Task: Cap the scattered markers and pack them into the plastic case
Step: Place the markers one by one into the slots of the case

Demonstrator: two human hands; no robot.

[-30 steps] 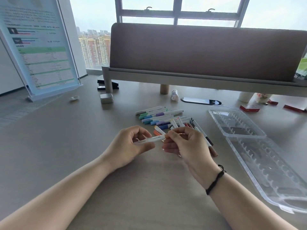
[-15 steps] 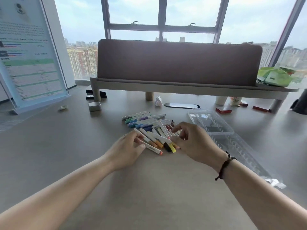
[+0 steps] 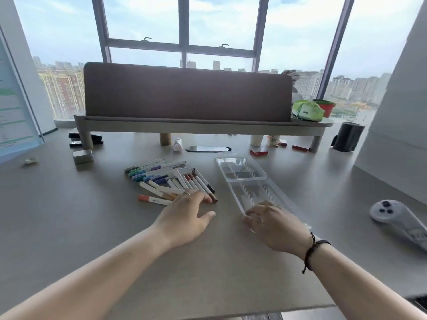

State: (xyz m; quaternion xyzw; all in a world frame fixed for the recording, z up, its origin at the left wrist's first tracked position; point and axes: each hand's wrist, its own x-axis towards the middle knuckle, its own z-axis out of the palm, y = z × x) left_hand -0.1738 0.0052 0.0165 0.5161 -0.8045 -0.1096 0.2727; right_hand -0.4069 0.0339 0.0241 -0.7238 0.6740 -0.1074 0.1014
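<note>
Two hands are being shown from the head view, both low over a grey desk (image 3: 69, 227). Only this one view is being given.

Markers (image 3: 168, 179) are lying in a loose heap at the desk's middle, most with their long axes running from near left to far right, some fanned the other way. All seem to be capped, though this is too small to be told for certain. The left hand (image 3: 184, 218) is being rested flat at the heap's near edge, its fingers straight and relaxed, their tips touching the nearest markers and nothing being gripped.

A clear case (image 3: 245, 181) is lying open just right of the heap, its long axis running away from the viewer, slotted ribs showing inside and no markers in it. The right hand (image 3: 272, 225) is being laid on the case's near end, fingers curled over its rim, apparently holding it.

Judged from this, the markers are lying nearer the left hand, directly ahead of its fingertips, and the case is being steadied or drawn closer by the right.
</note>
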